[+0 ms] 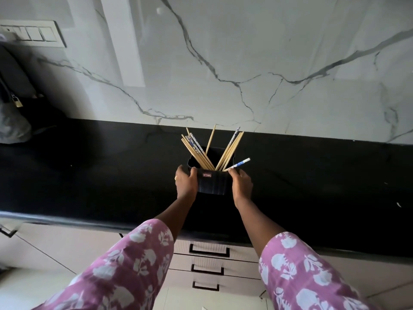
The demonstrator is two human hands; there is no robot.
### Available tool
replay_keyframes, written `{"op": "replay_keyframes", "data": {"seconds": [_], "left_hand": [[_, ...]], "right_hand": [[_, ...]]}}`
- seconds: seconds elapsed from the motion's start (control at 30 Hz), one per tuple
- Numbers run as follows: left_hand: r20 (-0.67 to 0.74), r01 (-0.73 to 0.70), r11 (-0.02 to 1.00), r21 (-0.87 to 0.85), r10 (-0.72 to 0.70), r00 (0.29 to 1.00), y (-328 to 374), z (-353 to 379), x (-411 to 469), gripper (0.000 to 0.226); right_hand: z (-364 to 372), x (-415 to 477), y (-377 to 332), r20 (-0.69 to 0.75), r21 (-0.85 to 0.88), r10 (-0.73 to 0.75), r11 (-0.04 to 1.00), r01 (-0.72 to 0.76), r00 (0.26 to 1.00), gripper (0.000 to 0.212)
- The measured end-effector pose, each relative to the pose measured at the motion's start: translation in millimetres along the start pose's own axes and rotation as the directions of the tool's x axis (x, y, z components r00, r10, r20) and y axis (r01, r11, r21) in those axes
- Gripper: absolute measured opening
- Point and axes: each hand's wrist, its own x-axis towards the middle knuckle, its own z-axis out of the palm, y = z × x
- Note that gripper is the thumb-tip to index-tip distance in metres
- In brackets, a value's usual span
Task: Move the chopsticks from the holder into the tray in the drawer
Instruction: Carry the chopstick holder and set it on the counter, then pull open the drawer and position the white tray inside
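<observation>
A black holder (212, 182) stands on the black countertop (89, 175), near the middle. Several chopsticks (196, 151) fan out of it, most plain wood, a few with blue-and-white patterned ends; one patterned chopstick (240, 164) leans low to the right. My left hand (186, 182) grips the holder's left side. My right hand (241, 183) grips its right side, fingers at the rim by the leaning chopstick. The drawers (210, 251) below the counter are all closed, so no tray is visible.
A white marble wall rises behind the counter. At the far left sit a dark bag with a brass padlock (16, 102) and a switch panel (33, 33) on the wall. The three stacked drawers have dark handles (209, 270).
</observation>
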Motion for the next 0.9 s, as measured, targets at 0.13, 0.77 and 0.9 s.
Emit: {"op": "replay_keyframes", "data": {"seconds": [0.13,0.77,0.9], "left_hand": [[-0.098,-0.18,0.979,0.095,0.189,0.977,-15,-13,-37,0.048],[0.586,-0.517,0.552,0.654,0.061,0.808,-183,-15,-124,0.042],[0.59,-0.467,0.555,0.689,-0.054,0.806,-189,7,-103,0.041]], "right_hand": [[-4,-30,13,-0.096,-0.073,-0.072,0.995,0.065,0.993,0.027],[-27,-125,181,0.506,-0.796,0.028,0.401,0.454,0.862,0.038],[-12,-97,190,0.505,-0.824,0.097,0.351,0.445,0.858,0.038]]}}
